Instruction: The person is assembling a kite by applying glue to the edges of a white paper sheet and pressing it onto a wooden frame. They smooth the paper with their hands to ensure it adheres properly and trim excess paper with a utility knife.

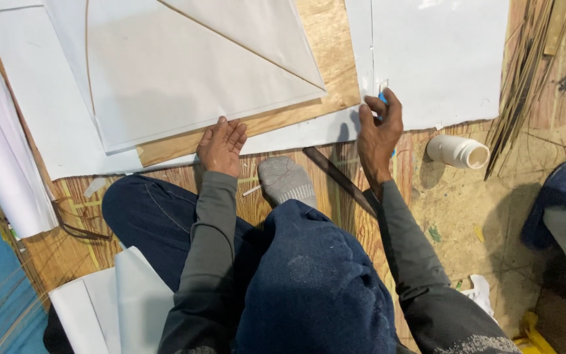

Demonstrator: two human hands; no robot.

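While left hand (221, 145) pins paper edge (283, 137), rt hand (379, 131) grips blue cutter (383, 99).

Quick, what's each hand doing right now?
Left hand: open, flat on the white paper.
Right hand: closed on a blue tool at the paper sheet.

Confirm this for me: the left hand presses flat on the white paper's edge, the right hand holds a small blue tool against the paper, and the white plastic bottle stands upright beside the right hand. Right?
Not quite. In the head view the white plastic bottle lies on its side, not upright. The rest holds: left hand flat on the white paper, right hand with the small blue tool.
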